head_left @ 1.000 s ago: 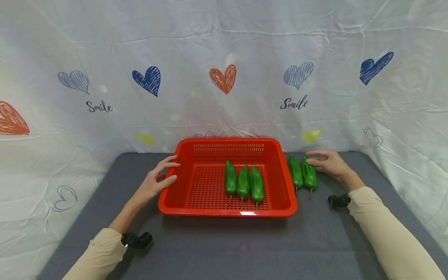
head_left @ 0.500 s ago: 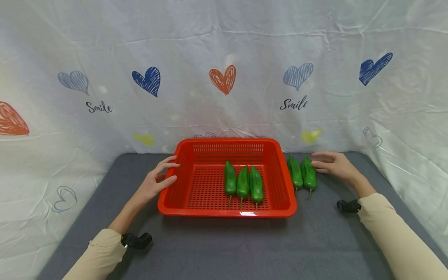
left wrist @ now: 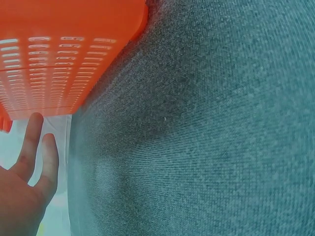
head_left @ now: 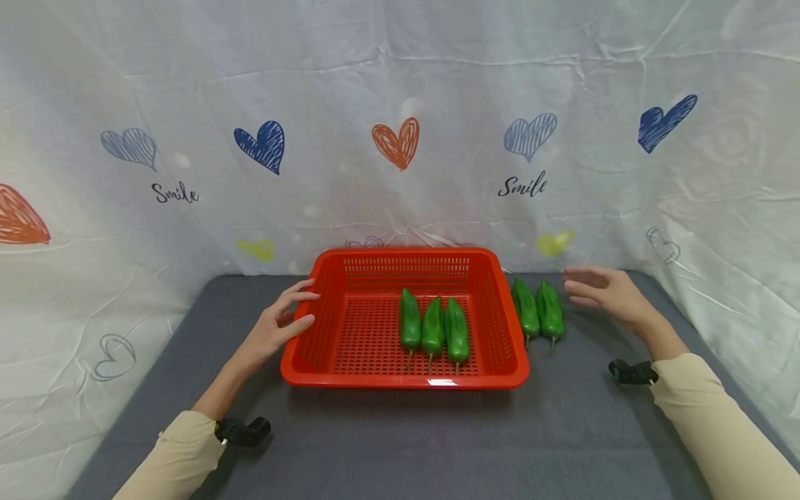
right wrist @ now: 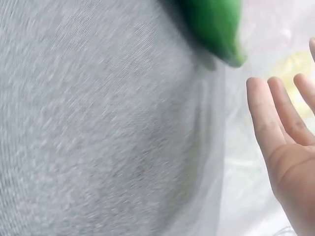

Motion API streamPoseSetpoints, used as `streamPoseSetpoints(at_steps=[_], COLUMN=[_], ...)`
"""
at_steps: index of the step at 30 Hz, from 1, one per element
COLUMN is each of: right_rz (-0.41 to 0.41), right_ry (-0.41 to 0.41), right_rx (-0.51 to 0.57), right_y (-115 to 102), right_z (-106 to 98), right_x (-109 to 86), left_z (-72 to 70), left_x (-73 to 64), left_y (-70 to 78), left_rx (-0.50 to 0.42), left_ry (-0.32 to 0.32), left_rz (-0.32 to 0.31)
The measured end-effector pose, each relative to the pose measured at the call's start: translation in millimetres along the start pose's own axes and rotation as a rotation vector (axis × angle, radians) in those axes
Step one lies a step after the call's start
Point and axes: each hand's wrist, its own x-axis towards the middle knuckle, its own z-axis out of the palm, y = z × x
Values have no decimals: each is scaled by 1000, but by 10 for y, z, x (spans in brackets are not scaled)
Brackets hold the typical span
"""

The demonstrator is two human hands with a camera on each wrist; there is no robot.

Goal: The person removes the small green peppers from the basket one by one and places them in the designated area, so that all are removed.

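Observation:
In the head view, my left hand [head_left: 270,330] rests its fingers and thumb on the left rim of a red plastic basket [head_left: 400,381]. The left wrist view shows two of its fingers extended beside the slotted basket wall [left wrist: 64,64]. Three green peppers [head_left: 433,332] lie side by side on the basket floor, stems toward me. Just outside the right wall lie two more, a left pepper [head_left: 526,310] and a right pepper [head_left: 551,312]. My right hand [head_left: 615,297] hovers right of that last pepper, fingers extended, holding nothing; a gap also shows in the right wrist view.
A dark grey cloth covers the table [head_left: 400,444]. Behind it hangs a white curtain [head_left: 325,104] printed with hearts and "Smile", close to the basket's far rim. Each wrist carries a black camera, such as the right wrist's camera [head_left: 631,371].
My right hand has let go of the rightmost pepper's tip and drawn away to the right. My left hand, the basket and the peppers stay where they were.

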Motion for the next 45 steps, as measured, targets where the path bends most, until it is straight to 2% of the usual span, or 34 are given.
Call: streamPoseSetpoints(at_steps=[8, 14, 22, 30, 35, 45], right_rz=[26, -16, -48, -100, -89, -124], right_ry=[35, 26, -3, -39, -55, -105], right_rx=[15, 6, 50, 7, -41, -20], right_y=[-219, -393, -608, -832, -990, -1206], right_z=[62, 158, 291, 372, 474, 677], right_x=[-9, 4, 41, 203, 310, 496], left_z=[9, 6, 10, 9, 11, 10], left_x=[0, -3, -5, 1, -2, -2], left_y=[6, -5, -10, -17, -2, 3], left_rx=[0, 1, -19, -11, -11, -12], left_ry=[1, 3, 4, 5, 2, -3], left_rz=[-4, 2, 12, 9, 8, -5])
